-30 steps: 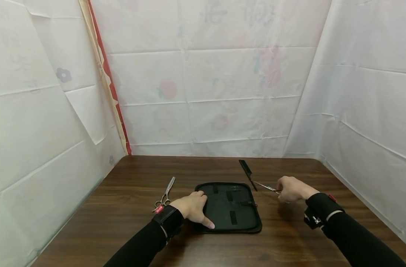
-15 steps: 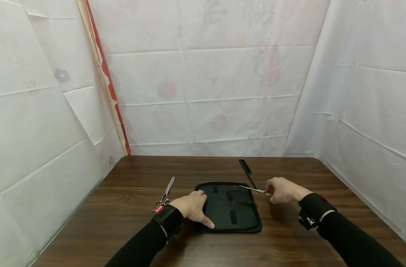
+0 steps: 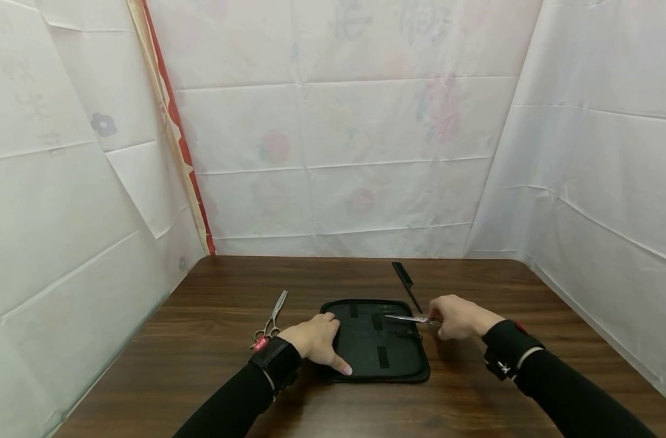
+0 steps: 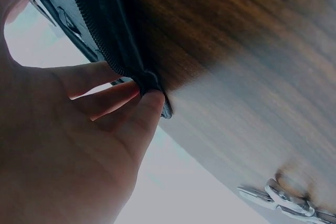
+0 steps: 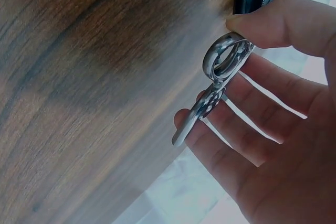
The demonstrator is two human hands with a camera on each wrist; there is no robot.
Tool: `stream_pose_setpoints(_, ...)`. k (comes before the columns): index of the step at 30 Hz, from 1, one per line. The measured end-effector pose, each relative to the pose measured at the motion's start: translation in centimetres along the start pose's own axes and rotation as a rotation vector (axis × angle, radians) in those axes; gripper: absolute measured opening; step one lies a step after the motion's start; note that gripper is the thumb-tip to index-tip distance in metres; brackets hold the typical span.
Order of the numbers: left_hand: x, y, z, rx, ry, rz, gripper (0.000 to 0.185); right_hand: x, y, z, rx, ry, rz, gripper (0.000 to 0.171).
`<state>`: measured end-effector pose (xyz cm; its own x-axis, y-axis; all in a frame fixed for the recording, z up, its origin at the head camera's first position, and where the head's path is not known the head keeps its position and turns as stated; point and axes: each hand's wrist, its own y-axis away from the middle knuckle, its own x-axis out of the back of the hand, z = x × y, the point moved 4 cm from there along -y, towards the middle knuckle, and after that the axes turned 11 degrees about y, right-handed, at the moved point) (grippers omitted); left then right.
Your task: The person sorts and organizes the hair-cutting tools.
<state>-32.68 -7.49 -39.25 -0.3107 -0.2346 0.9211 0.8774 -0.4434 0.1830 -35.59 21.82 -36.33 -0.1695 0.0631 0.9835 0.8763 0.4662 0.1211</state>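
Nearest on the wooden surface (image 3: 201, 340), the left hand (image 3: 316, 344) presses flat, fingers spread, on the open black case (image 3: 390, 359). Just right, the right hand (image 3: 457, 316) pinches scissors (image 3: 406, 317) by their rings, blades pointing left over the case's middle. Farther off lie a comb (image 3: 405, 281) and, at far left, a second pair of scissors (image 3: 271, 319).

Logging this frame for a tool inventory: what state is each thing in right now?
Black case: unzipped, lying flat, pressed by the left hand.
Scissors: blades closed, pinched by the right hand, tips over the case.
Second scissors: on the table, untouched.
Comb: flat on the table.
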Motion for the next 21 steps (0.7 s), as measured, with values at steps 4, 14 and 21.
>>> stream_pose_setpoints(4, -0.05, 0.01, 0.01, 0.000, -0.005, 0.001, 0.103, -0.27, -0.04, -0.16, -0.010, 0.011, -0.003, 0.031)
stream_pose_setpoints(14, -0.06, 0.11, 0.06, 0.007, -0.004, 0.000, 0.103, -0.50, -0.25, -0.48, -0.010, 0.037, 0.022, 0.034)
stream_pose_setpoints(21, -0.18, -0.02, -0.07, 0.010, 0.000, 0.005, 0.103, -0.68, -0.57, -0.49, 0.004, 0.057, 0.039, 0.032)
